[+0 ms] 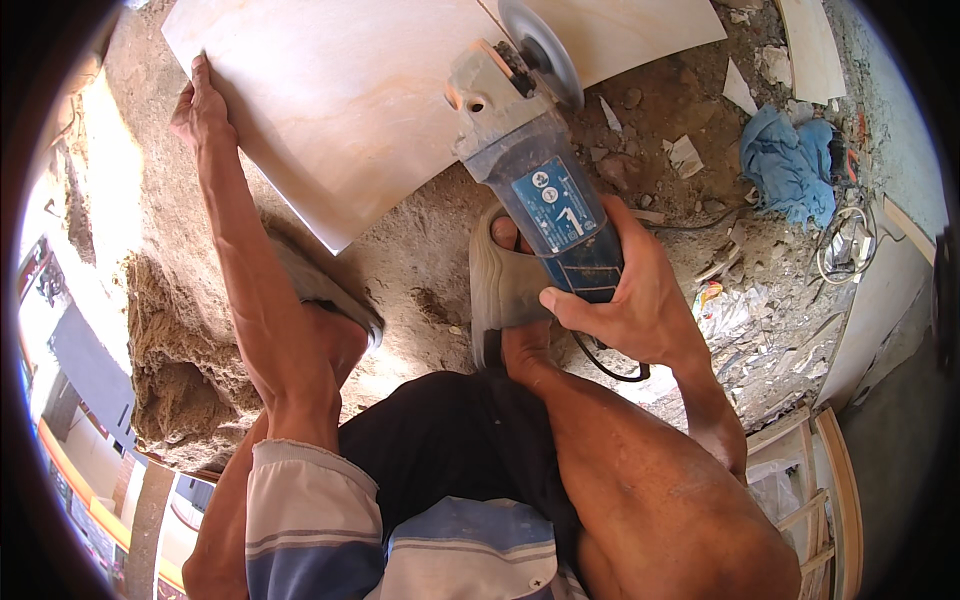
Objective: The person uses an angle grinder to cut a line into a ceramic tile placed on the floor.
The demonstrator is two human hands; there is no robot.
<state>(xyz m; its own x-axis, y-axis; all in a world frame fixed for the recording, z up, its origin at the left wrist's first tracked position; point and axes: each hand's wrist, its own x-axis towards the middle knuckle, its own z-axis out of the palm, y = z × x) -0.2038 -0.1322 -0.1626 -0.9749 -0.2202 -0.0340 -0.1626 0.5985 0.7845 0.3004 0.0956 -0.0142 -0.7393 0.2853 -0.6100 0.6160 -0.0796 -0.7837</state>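
Observation:
My right hand (pixel 640 290) is wrapped around the rear body of a dusty blue and grey angle grinder (pixel 545 190). The grinder points away from me, its round disc (pixel 545 55) upright over a large pale, faintly veined tile (pixel 340 110). A thin dark line runs across the tile to the disc; whether the disc touches the surface I cannot tell. At the tile's left edge, my left hand (pixel 205 105) holds on, one digit stretched along the rim and the others curled, partly hidden. The tile's near corner juts toward my feet.
My sandalled feet (pixel 505 285) stand on rough, dusty ground close to the tile. At right lie tile shards (pixel 685 157), a blue cloth (pixel 787 165), a coiled cable (pixel 848 245) and plastic scraps. A wooden frame (pixel 835 505) stands at lower right. The ground breaks off at lower left.

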